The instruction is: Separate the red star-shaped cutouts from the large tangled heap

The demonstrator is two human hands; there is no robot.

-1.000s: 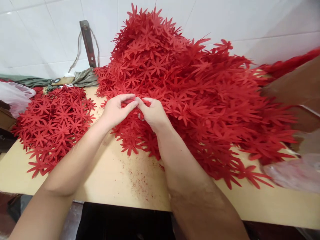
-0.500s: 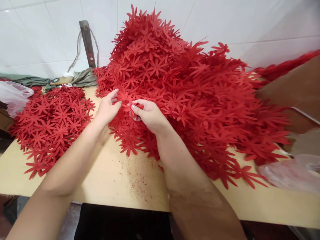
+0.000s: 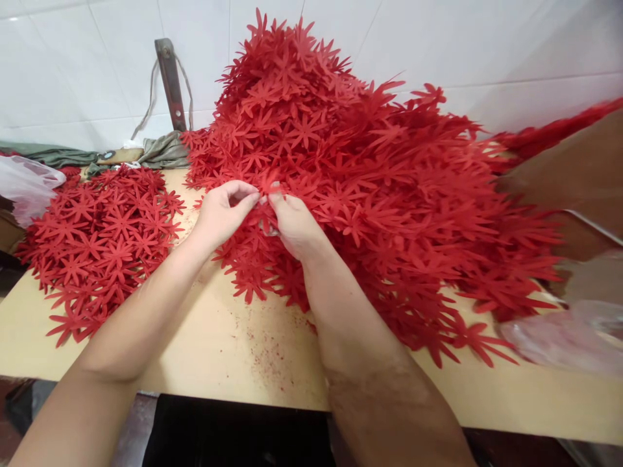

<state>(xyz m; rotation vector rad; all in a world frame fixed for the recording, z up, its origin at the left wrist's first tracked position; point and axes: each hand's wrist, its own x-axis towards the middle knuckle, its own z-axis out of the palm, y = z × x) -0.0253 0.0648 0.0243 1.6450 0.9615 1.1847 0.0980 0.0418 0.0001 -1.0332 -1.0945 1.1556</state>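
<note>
My left hand (image 3: 228, 209) and my right hand (image 3: 291, 222) meet in front of a big heap of red flower-shaped cutouts (image 3: 311, 130). Between them is one red flower cutout (image 3: 270, 184) with long narrow petals. Thumb and index finger of my left hand pinch its near edge. My right thumb presses on it from the right, and the other right fingers are partly hidden underneath. Against the red heap, the outline of the held piece is hard to separate. To the left lies a smaller, flatter pile of similar red flower cutouts (image 3: 104, 243).
Both piles lie on a pale wooden table (image 3: 233, 363) sprinkled with red crumbs. A metal bar (image 3: 170, 84) leans on the white tiled wall by some grey-green cloth (image 3: 165, 152). Plastic bags (image 3: 32, 185) lie at both sides, and brown cardboard (image 3: 569, 168) stands at the right.
My left hand has moved right and closed its spread fingers into a pinch at the flower cutout. My right hand has turned slightly, its thumb now pointing upward.
</note>
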